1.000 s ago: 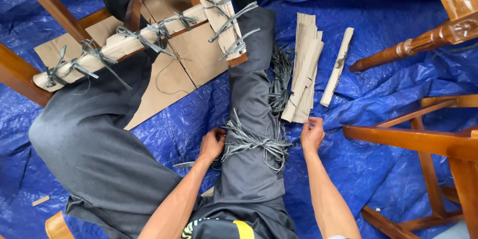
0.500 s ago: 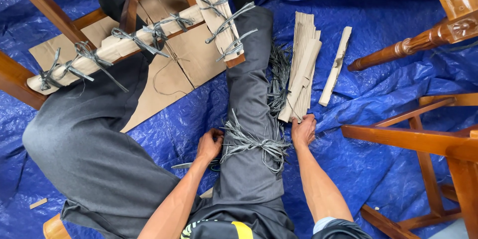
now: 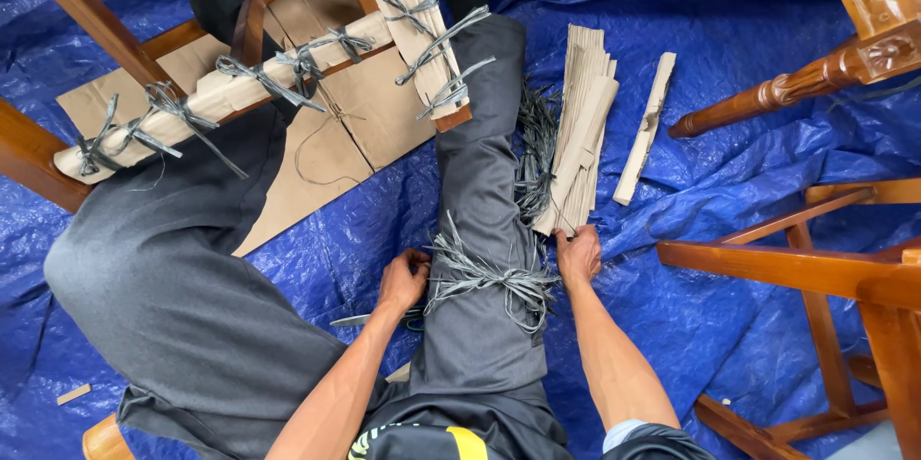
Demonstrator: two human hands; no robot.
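I sit on a blue tarp [image 3: 729, 326] with a bundle of grey plastic straps [image 3: 484, 273] lying across my right thigh. My left hand [image 3: 403, 280] grips the left end of that bundle beside the leg. My right hand [image 3: 578, 254] rests at the near end of a stack of folded cardboard strips [image 3: 580, 129], fingers curled on the lowest strip. More grey straps [image 3: 535, 148] lie between my leg and the stack. A wooden chair frame [image 3: 240, 86] ahead has cardboard padding tied on with grey straps.
A single cardboard strip [image 3: 646, 129] lies right of the stack. Flat cardboard [image 3: 345, 129] sits under the chair frame. Turned wooden furniture legs and rails [image 3: 815, 268] stand at the right. Scissors [image 3: 369, 319] lie on the tarp near my left hand.
My right hand has moved from the strap bundle up and right to the near end of the cardboard stack. My left hand has stayed on the bundle.
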